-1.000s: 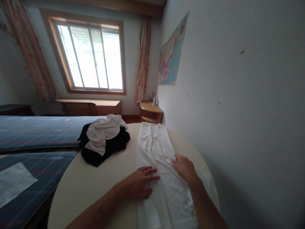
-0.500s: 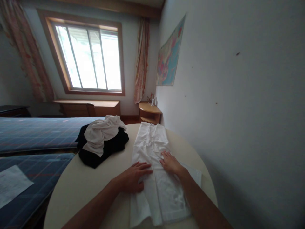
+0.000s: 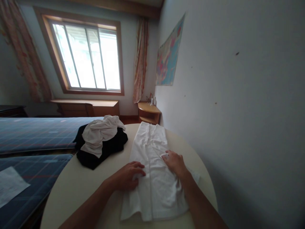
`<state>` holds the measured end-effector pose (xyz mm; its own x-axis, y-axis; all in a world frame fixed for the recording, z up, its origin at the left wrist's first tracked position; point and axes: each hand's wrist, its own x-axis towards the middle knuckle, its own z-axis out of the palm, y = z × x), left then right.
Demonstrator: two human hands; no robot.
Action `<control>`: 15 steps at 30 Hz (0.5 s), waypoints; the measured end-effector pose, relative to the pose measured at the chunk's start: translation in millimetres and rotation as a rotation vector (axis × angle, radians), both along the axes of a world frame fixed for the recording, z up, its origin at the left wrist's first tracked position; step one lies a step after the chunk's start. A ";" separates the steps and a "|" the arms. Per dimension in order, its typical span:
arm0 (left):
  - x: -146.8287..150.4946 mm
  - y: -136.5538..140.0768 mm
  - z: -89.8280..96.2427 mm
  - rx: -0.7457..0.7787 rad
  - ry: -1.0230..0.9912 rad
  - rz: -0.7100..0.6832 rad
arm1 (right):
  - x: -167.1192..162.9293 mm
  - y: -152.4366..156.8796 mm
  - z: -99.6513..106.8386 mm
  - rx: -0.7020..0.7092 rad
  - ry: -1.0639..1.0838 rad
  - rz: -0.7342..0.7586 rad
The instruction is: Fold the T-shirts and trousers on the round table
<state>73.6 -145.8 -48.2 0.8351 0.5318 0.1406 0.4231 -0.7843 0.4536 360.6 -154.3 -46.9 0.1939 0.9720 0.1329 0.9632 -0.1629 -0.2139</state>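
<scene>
- Here it is, the white garment (image 3: 156, 167), laid out long and flat on the round table (image 3: 66, 190), just right of the middle!
- It runs lengthwise, narrow at the far end, right up by the table's far edge, and widening towards the near side.
- Look at that line, a long seam or fold edge straight down the middle!
- Wrinkles gather across the upper half, soft puckers fanning out, and there's a rumpled patch low on the right.
- Down at the near end, the hem runs uneven, a small fold lifting on the left.
- Shirt or trousers? Can't tell from here!
</scene>
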 end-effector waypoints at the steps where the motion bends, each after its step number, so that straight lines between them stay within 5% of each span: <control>1: -0.4 -1.4 3.4 -0.007 -0.007 -0.005 | 2.3 -3.5 2.6 -0.030 -0.003 -0.016; 5: -0.1 -6.8 12.3 0.005 -0.028 -0.014 | 13.9 -15.3 9.8 -0.168 0.012 0.011; 9: 3.5 -9.8 11.5 0.058 -0.014 0.027 | 18.6 -27.5 20.5 -0.157 0.130 0.121; 15: 8.1 -9.0 8.1 0.135 0.047 0.076 | 4.3 -43.8 37.5 -0.082 0.572 0.558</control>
<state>81.7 -154.7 -40.1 0.8004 0.5729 0.1764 0.5022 -0.8016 0.3243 364.8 -198.1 -9.3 -0.3069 0.9481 0.0836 0.6519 0.2734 -0.7073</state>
